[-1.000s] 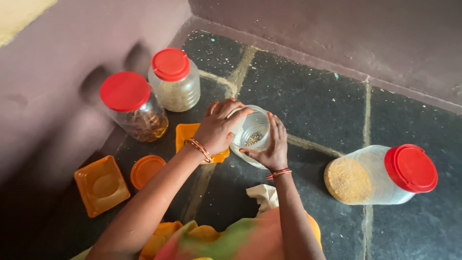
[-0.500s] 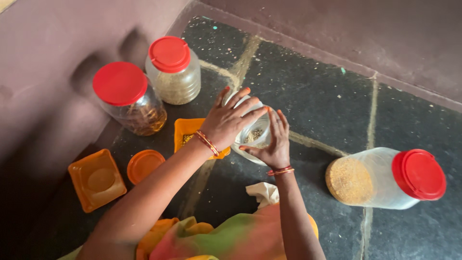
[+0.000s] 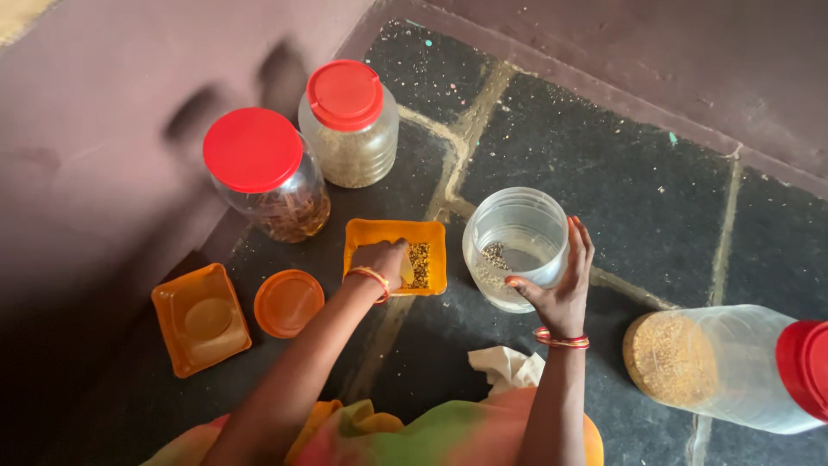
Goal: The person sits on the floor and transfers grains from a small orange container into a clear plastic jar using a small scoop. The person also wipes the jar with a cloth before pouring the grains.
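Left hand (image 3: 379,259) now (fingers bent) in orange tray (image 3: 435,237)

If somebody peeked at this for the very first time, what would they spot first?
Probably the bright red lids: two upright jars stand by the wall at upper left, and a big jar lies on its side at lower right. In the middle, the right hand grips an open clear jar holding a few seeds, while the left hand reaches into an orange tray of seeds beside it.
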